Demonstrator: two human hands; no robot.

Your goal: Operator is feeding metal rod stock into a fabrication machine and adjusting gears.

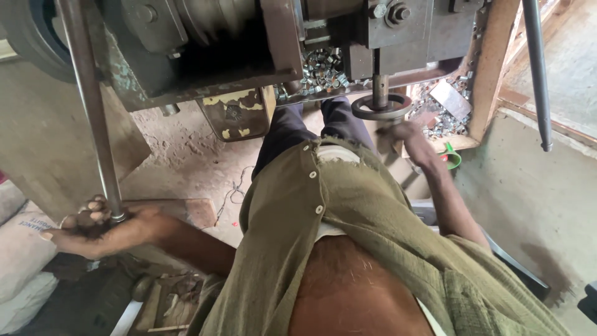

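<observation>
- While the head view looks down past an olive shirt [373,211], the left hand [99,227] is curled loosely round the lower end of a long steel rod [93,106], palm up, cupping its tip.
- Its upper end runs up beside the green machine body [155,56].
- At the right, the right hand [407,134] grips the small round handwheel [380,107]; the blur hides its fingers.
- Small metal pieces [323,71] lie heaped on the machine's ledge.
- Judged step: feeding rod stock; the next move calls for steady rod support.
</observation>
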